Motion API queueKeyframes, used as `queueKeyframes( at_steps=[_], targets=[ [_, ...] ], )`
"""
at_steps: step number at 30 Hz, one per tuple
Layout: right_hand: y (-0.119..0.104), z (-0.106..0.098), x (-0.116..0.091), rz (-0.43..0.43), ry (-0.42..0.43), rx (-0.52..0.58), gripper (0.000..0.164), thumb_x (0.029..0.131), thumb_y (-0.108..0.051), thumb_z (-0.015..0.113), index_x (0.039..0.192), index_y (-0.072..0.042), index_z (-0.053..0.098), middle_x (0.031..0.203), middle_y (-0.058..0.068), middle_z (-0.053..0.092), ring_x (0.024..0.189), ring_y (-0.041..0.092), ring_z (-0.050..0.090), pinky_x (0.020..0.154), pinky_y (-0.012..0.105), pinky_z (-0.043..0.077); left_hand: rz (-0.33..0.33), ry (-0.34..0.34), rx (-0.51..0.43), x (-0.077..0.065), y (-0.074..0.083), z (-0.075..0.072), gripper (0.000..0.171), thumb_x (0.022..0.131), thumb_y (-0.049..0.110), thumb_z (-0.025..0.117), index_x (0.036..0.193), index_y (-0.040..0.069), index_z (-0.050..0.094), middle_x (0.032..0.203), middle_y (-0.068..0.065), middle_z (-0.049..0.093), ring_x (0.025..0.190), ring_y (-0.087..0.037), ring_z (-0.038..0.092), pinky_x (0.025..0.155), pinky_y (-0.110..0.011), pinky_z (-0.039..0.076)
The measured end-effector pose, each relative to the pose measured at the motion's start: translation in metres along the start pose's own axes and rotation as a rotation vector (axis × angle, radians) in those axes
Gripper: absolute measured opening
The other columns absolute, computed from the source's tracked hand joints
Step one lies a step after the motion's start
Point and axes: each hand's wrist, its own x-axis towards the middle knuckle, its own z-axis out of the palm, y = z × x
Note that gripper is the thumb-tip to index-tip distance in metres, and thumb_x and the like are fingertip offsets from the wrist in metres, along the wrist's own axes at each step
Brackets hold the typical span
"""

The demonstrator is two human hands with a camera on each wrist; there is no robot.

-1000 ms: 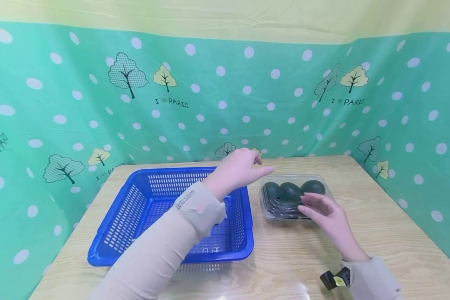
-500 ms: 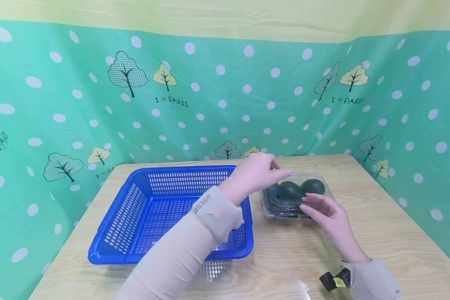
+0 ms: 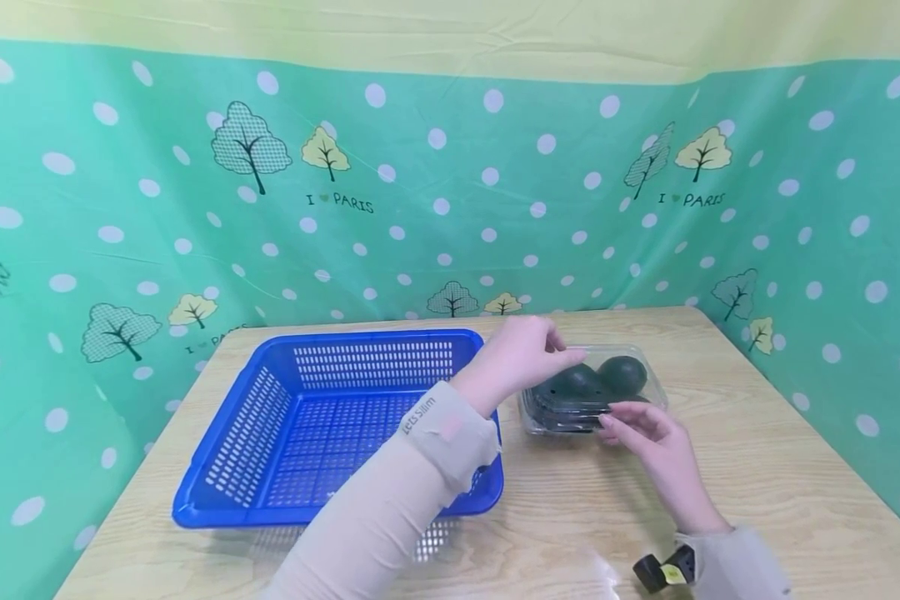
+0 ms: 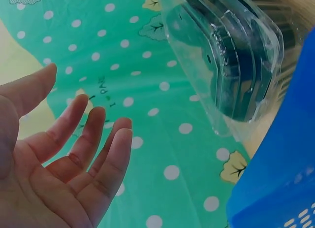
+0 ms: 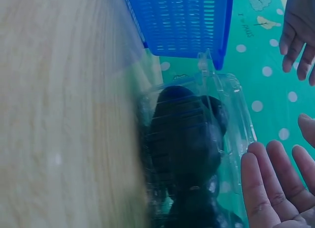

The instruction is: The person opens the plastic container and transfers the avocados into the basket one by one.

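A clear plastic clamshell box (image 3: 555, 422) holding several dark green avocados (image 3: 622, 377) stands on the table. My left hand (image 3: 523, 354) hovers by the box's left back corner, overlapping it in the head view. Its fingers are loosely bent and hold nothing, as the left wrist view shows, with the box apart from them. At the front right of the box is my right hand (image 3: 656, 446), fingertips right at the lid's edge. In the right wrist view, that hand's fingers (image 5: 253, 183) stretch out beside the clear lid (image 5: 236, 100), and the avocados show dark through the plastic.
Left of the box sits a blue perforated plastic basket (image 3: 217, 454), partly covered by my left sleeve (image 3: 390, 500). The wooden table (image 3: 765, 467) meets a green dotted curtain (image 3: 420, 208) behind. A black wrist device (image 3: 663, 571) is at my right cuff.
My left hand has moved right, from over the basket's right edge to the box's left back corner. My right hand has dropped slightly, staying by the box's front right.
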Motion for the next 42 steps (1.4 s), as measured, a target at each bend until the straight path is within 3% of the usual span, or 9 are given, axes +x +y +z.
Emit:
queueKeyframes(
  at_steps=[10,22,31,42],
  targets=[
    [0.013,0.009,-0.006,0.086,-0.039,0.044,0.032,0.098,-0.024,0.063,0.107,0.006,0.065,0.089,-0.001,0.075,0.079,0.014,0.072,0.075,0.029,0.059,0.027,0.001,0.042,0.006,-0.002,0.02,0.029,0.09,0.046,0.07,0.094,0.017,0.072,0.089,0.008,0.071,0.076,-0.006,0.06,0.065,-0.02,0.048],
    [0.027,0.018,-0.008,0.248,-0.088,0.124,0.035,0.098,-0.024,0.062,0.108,0.01,0.065,0.089,0.005,0.076,0.076,0.016,0.073,0.073,0.032,0.061,0.043,-0.028,0.136,0.006,0.009,0.033,0.024,0.085,0.044,0.076,0.083,0.022,0.068,0.078,0.013,0.065,0.069,-0.004,0.057,0.063,-0.019,0.045],
    [0.039,0.018,-0.006,0.284,-0.093,0.198,0.034,0.1,-0.023,0.059,0.113,0.008,0.065,0.091,0.006,0.075,0.077,0.017,0.073,0.074,0.034,0.061,0.075,-0.011,0.219,0.005,0.017,0.041,0.021,0.084,0.045,0.077,0.082,0.026,0.068,0.079,0.016,0.066,0.072,-0.002,0.057,0.069,-0.02,0.045],
    [0.045,0.011,-0.003,0.298,-0.065,0.241,0.032,0.101,-0.023,0.057,0.113,0.005,0.064,0.09,0.004,0.075,0.076,0.018,0.073,0.073,0.034,0.061,0.061,-0.032,0.267,0.005,0.028,0.054,0.017,0.084,0.04,0.078,0.078,0.027,0.068,0.08,0.018,0.066,0.074,0.001,0.058,0.063,-0.021,0.047]
  ],
)
